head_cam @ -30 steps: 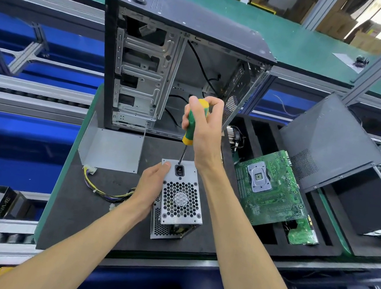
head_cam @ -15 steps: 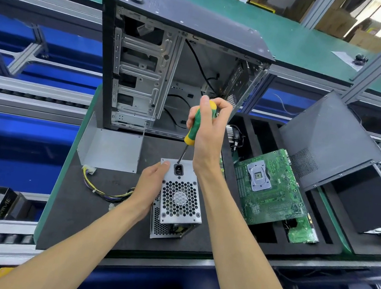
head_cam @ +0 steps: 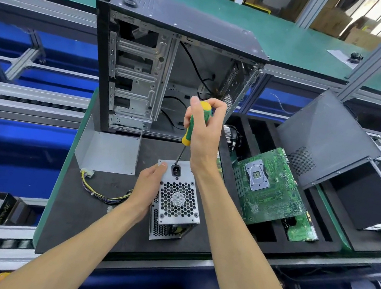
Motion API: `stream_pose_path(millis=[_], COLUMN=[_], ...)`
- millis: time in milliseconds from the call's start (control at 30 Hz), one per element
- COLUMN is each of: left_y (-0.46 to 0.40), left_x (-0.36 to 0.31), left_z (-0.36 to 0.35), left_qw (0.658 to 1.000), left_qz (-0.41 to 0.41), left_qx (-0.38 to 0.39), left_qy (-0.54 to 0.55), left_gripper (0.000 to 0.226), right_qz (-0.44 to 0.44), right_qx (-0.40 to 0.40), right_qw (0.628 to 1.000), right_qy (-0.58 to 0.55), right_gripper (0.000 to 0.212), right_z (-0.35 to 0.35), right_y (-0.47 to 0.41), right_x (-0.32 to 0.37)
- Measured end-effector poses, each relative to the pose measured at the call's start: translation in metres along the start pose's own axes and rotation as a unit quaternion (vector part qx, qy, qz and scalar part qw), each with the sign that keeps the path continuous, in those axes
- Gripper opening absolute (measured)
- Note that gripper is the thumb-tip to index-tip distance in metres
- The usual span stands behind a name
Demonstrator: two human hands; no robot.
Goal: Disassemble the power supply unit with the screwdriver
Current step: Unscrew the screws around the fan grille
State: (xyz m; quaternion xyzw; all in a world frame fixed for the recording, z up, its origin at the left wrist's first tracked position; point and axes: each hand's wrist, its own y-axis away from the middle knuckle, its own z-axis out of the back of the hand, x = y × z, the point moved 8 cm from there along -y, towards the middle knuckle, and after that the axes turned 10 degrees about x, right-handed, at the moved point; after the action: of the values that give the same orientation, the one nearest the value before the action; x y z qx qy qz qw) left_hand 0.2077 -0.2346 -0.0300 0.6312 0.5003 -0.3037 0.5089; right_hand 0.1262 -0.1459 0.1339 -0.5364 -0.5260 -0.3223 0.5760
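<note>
1. The power supply unit [head_cam: 176,202] stands on end near the front edge of the desk [head_cam: 88,215], fan grille facing up at me, with its cable bundle [head_cam: 99,192] trailing off toward the desk's left edge.
2. My left hand [head_cam: 147,187] wraps the unit's left side, thumb lying on the top plate near its far left corner, bracing it.
3. My right hand [head_cam: 205,131] is curled tight round the green-and-yellow handle of the screwdriver [head_cam: 190,131]; the shaft slants down to the far edge of the top plate, just above the black power socket [head_cam: 176,170].
4. I think the tip sits in a screw there, but the head is too small to make out, so it may be resting on bare metal.
5. Risk: the shaft is tilted, not square to the plate. If I push and twist like this, the tip could cam out and strip the screw, or skid toward my left thumb, which is close by.
6. Risk: the unit stands tall on a narrow end. Sideways force from the driver could tip it if my left hand slackens.
7. A freed screw could roll off the front edge of the desk.
</note>
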Motion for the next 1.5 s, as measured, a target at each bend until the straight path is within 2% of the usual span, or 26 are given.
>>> stream_pose_path(millis=[167,267,367,433,700,800,900,1133,1233,1333,1400,1500], left_y=[0.000,0.001,0.000,-0.001,-0.001,-0.002,-0.002,-0.003,-0.004,-0.005,-0.005,-0.004], left_x=[-0.001,-0.001,-0.001,-0.001,0.003,0.004,0.003,0.003,0.003,0.004,0.004,0.003], left_z=[0.000,0.000,0.000,0.000,0.000,0.000,0.000,0.001,0.001,0.001,0.001,0.001], left_qw=[1.000,1.000,1.000,1.000,1.000,1.000,1.000,1.000,1.000,1.000,1.000,1.000], left_qz=[-0.004,-0.005,-0.006,-0.008,0.006,0.010,0.009,0.000,-0.002,0.001,0.001,-0.003], left_qx=[0.001,-0.003,-0.003,-0.002,0.003,0.011,0.012,0.011,0.010,0.012,0.012,0.016], left_qy=[0.000,0.002,0.001,0.000,0.024,0.023,0.018,0.015,0.016,0.013,0.012,0.015], left_gripper=[0.034,0.033,0.033,0.033,0.032,0.033,0.033,0.033,0.032,0.032,0.032,0.032], right_qz=[-0.019,-0.009,-0.002,-0.006,-0.015,-0.011,-0.014,-0.026,-0.024,-0.024,-0.022,-0.018], right_qx=[-0.003,0.002,-0.019,-0.021,-0.034,-0.007,-0.010,-0.014,-0.011,-0.023,-0.024,-0.035], right_qw=[1.000,0.999,0.997,0.998,0.999,0.999,0.998,1.000,0.999,0.996,0.997,0.999], right_qy=[0.024,-0.043,-0.074,-0.066,0.003,-0.038,-0.055,0.010,-0.041,-0.080,-0.073,-0.035], right_gripper=[0.027,0.034,0.024,0.019,0.027,0.032,0.026,0.022,0.031,0.026,0.022,0.028], right_z=[0.006,0.007,0.011,0.011,0.012,0.007,0.004,0.005,0.008,0.011,0.010,0.011], right_y=[0.000,-0.001,-0.001,-0.001,-0.001,0.000,0.000,0.000,-0.002,-0.002,-0.001,0.001], right_x=[-0.004,-0.004,-0.004,-0.004,-0.003,-0.003,-0.003,-0.005,-0.007,-0.009,-0.009,-0.009])
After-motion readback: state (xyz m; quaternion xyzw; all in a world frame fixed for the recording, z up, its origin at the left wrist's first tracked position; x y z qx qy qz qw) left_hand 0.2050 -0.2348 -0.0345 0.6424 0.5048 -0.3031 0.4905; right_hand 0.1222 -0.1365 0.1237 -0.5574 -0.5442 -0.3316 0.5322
